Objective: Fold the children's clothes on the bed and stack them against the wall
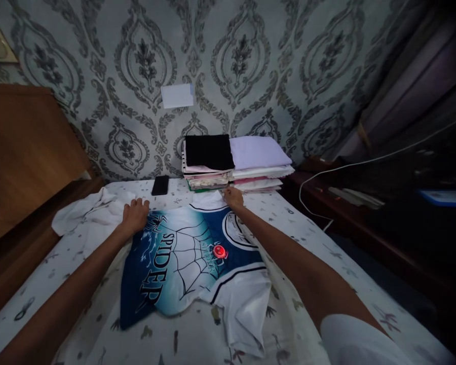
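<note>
A blue and white shirt [190, 253] with a web print, a red spider and the word SPIDER lies spread sideways on the patterned bed sheet [300, 304]. My left hand [136, 214] is closed on the shirt's far left corner, at the hem. My right hand [233, 197] pinches the shirt near the far white sleeve [209, 200], close to the shoulder. The near sleeve [247, 309] lies loose and wrinkled toward me.
Behind the shirt stand stacks of folded clothes, topped by a black cloth [209, 151] and a lilac cloth [259, 151]. A dark phone [160, 185] lies left of them. Crumpled white fabric [95, 213] is at the left. A white cable [349, 165] hangs at the right.
</note>
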A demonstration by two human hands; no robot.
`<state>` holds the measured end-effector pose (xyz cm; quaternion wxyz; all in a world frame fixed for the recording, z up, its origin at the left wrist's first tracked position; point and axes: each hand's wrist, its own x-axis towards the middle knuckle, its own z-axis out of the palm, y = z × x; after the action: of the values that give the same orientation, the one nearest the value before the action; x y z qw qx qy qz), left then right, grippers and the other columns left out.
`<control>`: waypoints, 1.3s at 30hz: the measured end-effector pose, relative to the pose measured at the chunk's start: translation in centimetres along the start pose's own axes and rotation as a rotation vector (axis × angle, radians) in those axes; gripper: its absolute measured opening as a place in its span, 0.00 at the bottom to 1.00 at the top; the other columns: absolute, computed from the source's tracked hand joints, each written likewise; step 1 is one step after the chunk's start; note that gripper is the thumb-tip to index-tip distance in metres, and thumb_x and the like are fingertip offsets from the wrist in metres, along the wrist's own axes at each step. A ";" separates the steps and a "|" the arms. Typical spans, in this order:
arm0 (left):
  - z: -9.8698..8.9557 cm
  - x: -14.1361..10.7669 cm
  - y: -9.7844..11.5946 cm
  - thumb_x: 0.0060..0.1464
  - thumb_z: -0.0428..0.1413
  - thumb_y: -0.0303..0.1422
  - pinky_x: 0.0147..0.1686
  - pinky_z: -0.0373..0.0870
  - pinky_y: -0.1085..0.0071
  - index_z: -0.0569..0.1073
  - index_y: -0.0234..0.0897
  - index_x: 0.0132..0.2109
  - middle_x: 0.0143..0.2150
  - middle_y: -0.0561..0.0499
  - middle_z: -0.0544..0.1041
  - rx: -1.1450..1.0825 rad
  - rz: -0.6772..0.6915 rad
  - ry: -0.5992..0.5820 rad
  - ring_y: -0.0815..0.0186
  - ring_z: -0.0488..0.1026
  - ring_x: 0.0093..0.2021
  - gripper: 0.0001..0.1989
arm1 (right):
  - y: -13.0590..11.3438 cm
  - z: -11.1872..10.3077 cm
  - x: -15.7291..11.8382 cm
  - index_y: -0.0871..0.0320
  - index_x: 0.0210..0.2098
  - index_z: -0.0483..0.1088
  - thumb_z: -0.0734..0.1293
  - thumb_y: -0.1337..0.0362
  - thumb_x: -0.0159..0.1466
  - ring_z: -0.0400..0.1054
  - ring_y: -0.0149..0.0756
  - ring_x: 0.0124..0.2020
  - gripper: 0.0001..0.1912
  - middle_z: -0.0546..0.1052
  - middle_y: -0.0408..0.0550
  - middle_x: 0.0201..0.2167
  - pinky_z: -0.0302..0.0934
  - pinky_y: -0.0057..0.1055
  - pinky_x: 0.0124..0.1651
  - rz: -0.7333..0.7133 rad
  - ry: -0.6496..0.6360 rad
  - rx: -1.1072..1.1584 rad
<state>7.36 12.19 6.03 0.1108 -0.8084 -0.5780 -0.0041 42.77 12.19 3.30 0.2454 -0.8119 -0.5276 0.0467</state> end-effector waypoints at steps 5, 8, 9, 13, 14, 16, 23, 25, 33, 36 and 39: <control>1.3 -2.9 3.8 0.62 0.45 0.28 0.61 0.61 0.52 0.65 0.31 0.62 0.63 0.33 0.67 -0.287 0.280 0.097 0.50 0.64 0.63 0.22 | -0.6 -0.5 -4.1 0.62 0.51 0.73 0.56 0.67 0.69 0.67 0.43 0.53 0.18 0.76 0.58 0.51 0.59 0.35 0.55 -0.182 0.022 0.019; 2.3 -5.9 6.2 0.66 0.46 0.38 0.65 0.58 0.54 0.60 0.39 0.67 0.70 0.39 0.61 -0.471 0.503 0.044 0.54 0.57 0.69 0.25 | -0.1 -0.5 -8.7 0.60 0.56 0.70 0.58 0.64 0.70 0.62 0.46 0.60 0.18 0.71 0.59 0.59 0.54 0.41 0.62 -0.532 -0.004 -0.021; 2.7 -6.8 6.5 0.66 0.46 0.40 0.66 0.56 0.53 0.59 0.41 0.68 0.71 0.41 0.59 -0.480 0.546 0.012 0.54 0.55 0.70 0.25 | 0.5 -0.5 -10.1 0.59 0.57 0.70 0.59 0.63 0.70 0.62 0.47 0.61 0.19 0.70 0.60 0.60 0.54 0.44 0.63 -0.619 -0.031 -0.053; 3.8 -9.0 3.7 0.66 0.44 0.36 0.65 0.56 0.48 0.64 0.41 0.64 0.69 0.41 0.63 -0.377 0.454 -0.048 0.51 0.58 0.69 0.22 | 4.5 -1.8 -13.8 0.62 0.57 0.69 0.59 0.63 0.69 0.63 0.53 0.61 0.20 0.69 0.65 0.61 0.58 0.49 0.61 -0.551 -0.150 -0.148; 3.8 -9.2 2.4 0.65 0.43 0.34 0.64 0.57 0.48 0.66 0.39 0.63 0.68 0.38 0.64 -0.346 0.378 -0.032 0.49 0.60 0.68 0.21 | 5.5 -2.5 -14.6 0.63 0.58 0.69 0.59 0.63 0.69 0.64 0.53 0.60 0.21 0.69 0.66 0.60 0.59 0.49 0.60 -0.501 -0.150 -0.140; 3.3 -9.8 -0.3 0.63 0.43 0.32 0.63 0.59 0.48 0.68 0.34 0.60 0.65 0.34 0.66 -0.302 0.246 0.023 0.47 0.63 0.65 0.21 | 7.2 -4.2 -16.5 0.62 0.59 0.68 0.58 0.61 0.69 0.64 0.54 0.60 0.22 0.69 0.65 0.60 0.60 0.50 0.61 -0.450 -0.107 -0.081; -2.7 -17.1 -1.4 0.64 0.46 0.46 0.37 0.70 0.68 0.72 0.41 0.42 0.41 0.49 0.76 -0.550 0.416 -0.243 0.62 0.73 0.37 0.17 | 7.2 -9.2 -28.6 0.52 0.54 0.69 0.65 0.52 0.67 0.65 0.48 0.59 0.20 0.69 0.56 0.58 0.66 0.46 0.57 -0.753 -0.239 0.172; -3.0 -19.3 -0.5 0.63 0.49 0.48 0.37 0.70 0.68 0.72 0.41 0.43 0.42 0.49 0.75 -0.495 0.504 -0.299 0.61 0.73 0.39 0.17 | 6.8 -9.1 -31.1 0.53 0.56 0.68 0.67 0.54 0.66 0.66 0.49 0.57 0.21 0.70 0.57 0.57 0.67 0.47 0.55 -0.826 -0.253 0.140; -1.5 -20.8 -2.5 0.62 0.40 0.30 0.46 0.73 0.61 0.72 0.41 0.52 0.55 0.43 0.75 -0.268 0.504 -0.110 0.54 0.73 0.54 0.18 | 6.7 -8.6 -31.6 0.55 0.45 0.70 0.59 0.73 0.66 0.74 0.42 0.41 0.12 0.79 0.52 0.40 0.71 0.40 0.43 -0.797 -0.068 0.138; -2.6 -20.8 -3.9 0.62 0.41 0.31 0.45 0.74 0.62 0.73 0.42 0.50 0.53 0.45 0.76 -0.282 0.459 -0.105 0.54 0.74 0.53 0.19 | 6.8 -9.9 -31.5 0.55 0.45 0.70 0.59 0.71 0.67 0.75 0.40 0.38 0.11 0.79 0.50 0.38 0.70 0.36 0.40 -0.717 -0.067 0.154; -2.9 -21.3 -4.8 0.60 0.44 0.31 0.51 0.72 0.60 0.75 0.44 0.51 0.53 0.48 0.77 -0.325 0.462 -0.183 0.54 0.73 0.55 0.18 | 6.9 -10.9 -32.1 0.54 0.45 0.72 0.59 0.70 0.65 0.76 0.39 0.37 0.13 0.80 0.49 0.38 0.70 0.35 0.39 -0.671 -0.228 0.134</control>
<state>-3.83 -6.73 6.87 -0.0747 -0.9227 -0.3781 0.0013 38.07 -22.05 3.90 0.2395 -0.5653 -0.7844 0.0884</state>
